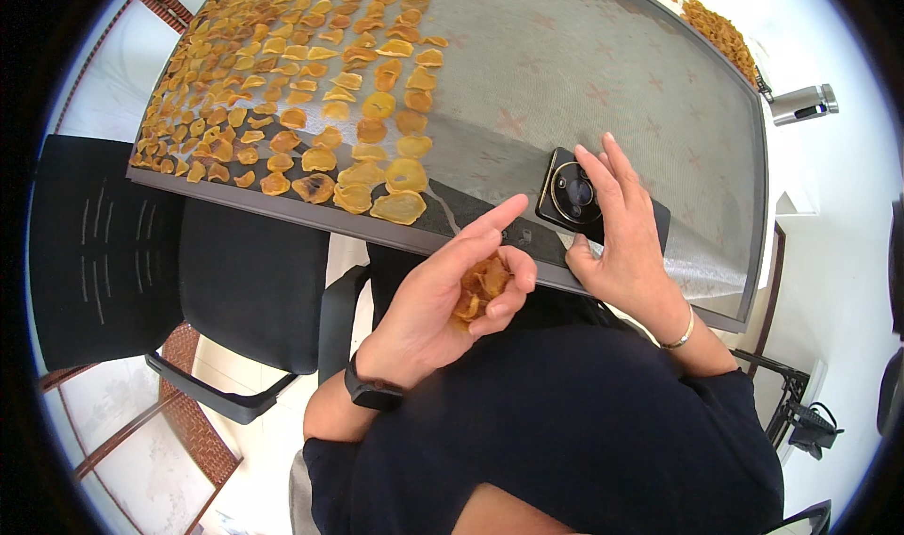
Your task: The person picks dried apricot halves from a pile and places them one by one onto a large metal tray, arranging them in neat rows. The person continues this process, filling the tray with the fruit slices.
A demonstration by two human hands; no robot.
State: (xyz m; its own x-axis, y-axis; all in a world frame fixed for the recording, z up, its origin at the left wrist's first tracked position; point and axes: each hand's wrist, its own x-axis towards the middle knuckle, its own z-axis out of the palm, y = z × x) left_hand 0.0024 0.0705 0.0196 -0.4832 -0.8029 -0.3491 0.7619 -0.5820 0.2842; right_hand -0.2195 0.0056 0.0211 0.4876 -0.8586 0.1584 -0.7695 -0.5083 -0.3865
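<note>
My left hand (452, 288) is cupped around a small bunch of dried yellow-brown slices (484, 288), its index finger pointing out over the near edge of the table. My right hand (621, 231) lies over a black smartphone (558, 192), covering its middle. Its fingers are stretched out and its thumb is apart, near the table's front edge. The phone's round camera module faces up. Left of both hands, many dried slices (399, 207) lie flat in rows on a mesh-covered table (522, 62). The largest slices are closest to me.
A heap of dried slices (720, 37) sits beyond the table's far right edge, near a metal cylinder (805, 104). A black office chair (247, 281) stands at the left, against the table's near side. The table has a raised grey rim (282, 213).
</note>
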